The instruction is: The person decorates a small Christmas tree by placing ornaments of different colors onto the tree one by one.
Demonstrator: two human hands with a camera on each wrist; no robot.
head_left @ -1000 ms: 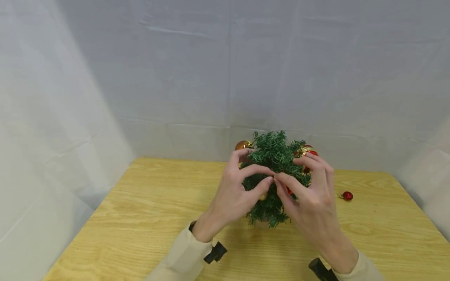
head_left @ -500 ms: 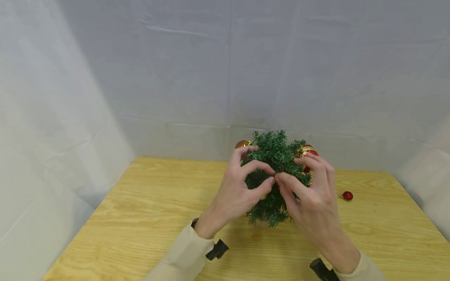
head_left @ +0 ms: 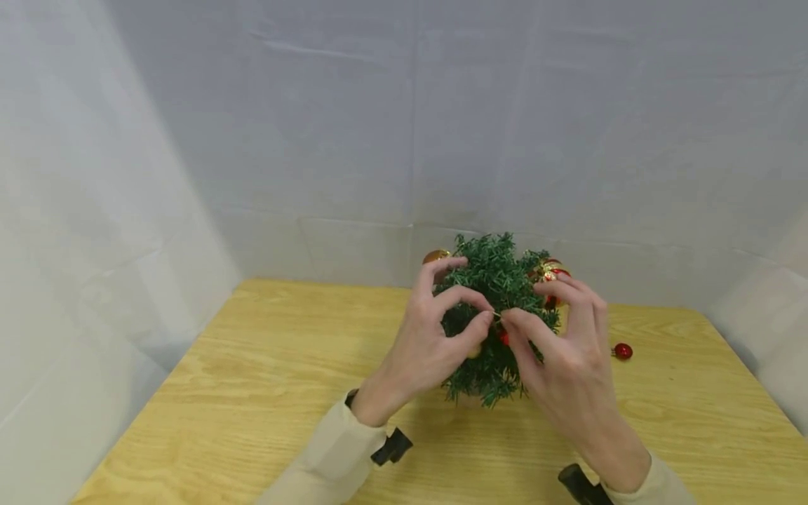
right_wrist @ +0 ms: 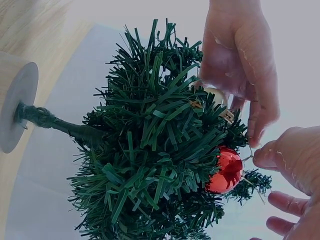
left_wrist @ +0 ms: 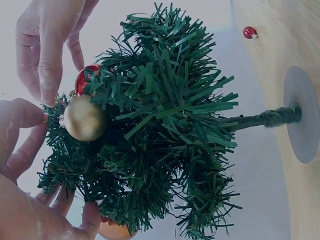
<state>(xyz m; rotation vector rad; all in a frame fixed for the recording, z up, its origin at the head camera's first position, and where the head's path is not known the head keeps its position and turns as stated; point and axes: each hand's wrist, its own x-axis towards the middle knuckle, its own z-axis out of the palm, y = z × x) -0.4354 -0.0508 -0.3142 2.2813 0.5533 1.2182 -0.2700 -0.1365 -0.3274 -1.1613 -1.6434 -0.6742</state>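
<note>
A small artificial Christmas tree [head_left: 492,266] stands between both hands. A thin gold string [head_left: 496,314] spans the short gap between the fingertips. My left hand [head_left: 419,333] pinches one end with thumb and index finger, while its other fingers reach among the branches. Thumb and index of my right hand [head_left: 564,351] pinch the other end. Just below hangs a shiny red ball ornament [right_wrist: 226,170], near the right fingertips. A matte gold ball ornament [left_wrist: 85,118] hangs close to the left fingertips.
An orange-gold ball [head_left: 435,257] hangs at the tree's back left, a red-and-gold one [head_left: 550,269] at its right. A loose small red ball [head_left: 623,351] lies on the wooden table [head_left: 284,351]. The tree has a round base [left_wrist: 302,115]. White sheeting [head_left: 315,140] encloses the table.
My right fingertips have drawn slightly right, away from the left ones, and the gold string now shows between them. The red ball under them is more visible. The tree stays in place.
</note>
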